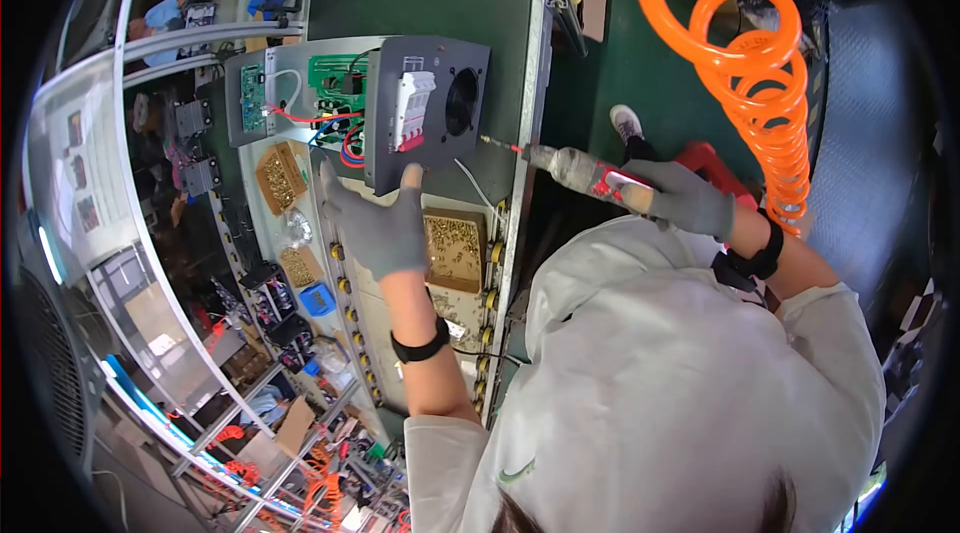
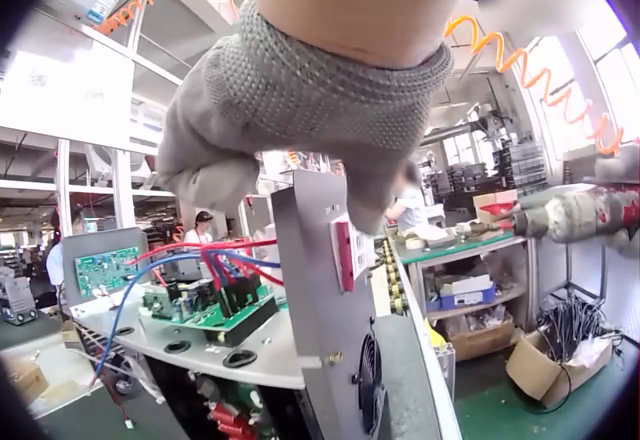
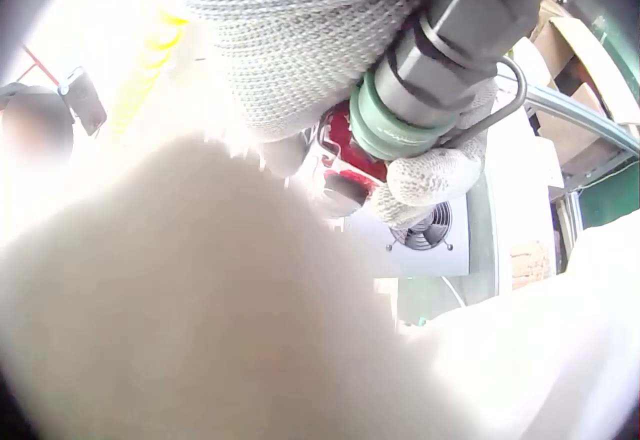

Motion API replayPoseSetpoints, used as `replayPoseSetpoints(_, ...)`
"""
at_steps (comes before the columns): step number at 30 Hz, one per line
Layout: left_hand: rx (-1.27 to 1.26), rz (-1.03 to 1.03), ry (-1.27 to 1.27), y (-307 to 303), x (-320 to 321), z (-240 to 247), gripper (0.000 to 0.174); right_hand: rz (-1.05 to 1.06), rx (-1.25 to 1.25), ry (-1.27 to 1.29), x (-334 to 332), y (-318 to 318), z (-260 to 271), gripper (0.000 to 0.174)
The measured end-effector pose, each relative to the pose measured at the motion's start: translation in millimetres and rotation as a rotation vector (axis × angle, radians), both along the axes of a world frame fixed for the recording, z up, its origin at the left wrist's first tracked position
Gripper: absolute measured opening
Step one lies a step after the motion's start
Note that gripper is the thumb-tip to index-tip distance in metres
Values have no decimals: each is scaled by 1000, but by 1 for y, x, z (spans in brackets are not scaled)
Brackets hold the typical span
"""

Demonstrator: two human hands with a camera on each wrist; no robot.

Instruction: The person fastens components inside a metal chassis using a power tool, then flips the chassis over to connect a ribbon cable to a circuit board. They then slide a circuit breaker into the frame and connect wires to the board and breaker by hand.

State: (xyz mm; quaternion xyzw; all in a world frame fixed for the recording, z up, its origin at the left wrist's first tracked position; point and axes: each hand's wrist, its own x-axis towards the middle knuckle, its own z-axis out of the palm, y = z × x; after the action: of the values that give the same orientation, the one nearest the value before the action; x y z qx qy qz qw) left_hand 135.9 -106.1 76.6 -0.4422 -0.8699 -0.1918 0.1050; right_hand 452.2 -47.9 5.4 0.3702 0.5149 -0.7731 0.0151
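Right hand point(image 1: 690, 201) grips power screwdriver point(image 1: 575, 171), bit apart from fan panel point(image 1: 438, 139). Left hand point(image 1: 375, 225) spread wide, thumb and fingers astride panel edge; contact unclear.

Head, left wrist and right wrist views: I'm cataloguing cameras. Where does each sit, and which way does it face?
Head: worn on the head, facing forward and down at the panel and driver; the left hand, right hand and shirt show.
Left wrist: worn on that wrist, looking past the left hand, at the top, to the panel and circuit boards.
Right wrist: worn on that wrist, looking along the right hand, which grips the driver, toward the fan.
Shared: head and left wrist both show fan and driver.
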Motion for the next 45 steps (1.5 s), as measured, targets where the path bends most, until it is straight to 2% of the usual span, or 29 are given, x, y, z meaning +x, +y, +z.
replayPoseSetpoints(2,-423,117,-71,20,6,13,85,-77,-6,24,-2,-2,-6,40)
replayPoseSetpoints(3,-445,107,-59,23,2,13,85,-90,-20,41,-3,1,-3,40)
replayPoseSetpoints(5,-482,-8,-108,35,-17,15,82,-80,12,0,-5,-1,-16,54)
replayPoseSetpoints(6,-468,-145,-161,31,-48,-3,72,-102,-3,1,-8,-1,-18,54)
replayPoseSetpoints(7,-485,-164,-157,31,-68,-10,72,-190,123,145,-11,1,-17,55)
replayPoseSetpoints(8,-445,-212,-447,31,-82,-15,67,-277,253,284,-13,3,-15,56)
replayPoseSetpoints(9,-400,-252,-739,32,-85,-17,61,-298,245,278,-13,8,-12,56)
replayPoseSetpoints(10,-373,-217,-762,36,-67,-8,51,-137,106,132,-12,15,-8,58)
replayPoseSetpoints(11,-390,-227,-761,37,-62,-6,51,26,-35,-9,-9,19,-10,61)
replayPoseSetpoints(12,-388,-235,-745,38,-60,-4,49,22,125,83,-13,14,-31,66)
replayPoseSetpoints(16,-441,-223,-698,38,-63,-1,46,116,167,-8,-30,18,-33,79)
replayPoseSetpoints(20,-479,-209,-731,40,-68,3,48,62,275,12,-54,9,-53,70)
replayPoseSetpoints(24,-520,-235,-779,48,-73,7,48,98,221,53,-72,10,-62,73)
replayPoseSetpoints(29,-567,-255,-749,48,-72,9,46,-30,259,148,-91,1,-81,73)
replayPoseSetpoints(38,-528,-260,-732,44,-83,4,48,-80,493,142,-102,-7,-73,40)
replayPoseSetpoints(41,-533,-269,-754,45,-79,5,49,-163,439,176,-104,-9,-74,39)
replayPoseSetpoints(45,-531,-261,-756,45,-75,6,50,-120,453,134,-99,-6,-68,40)
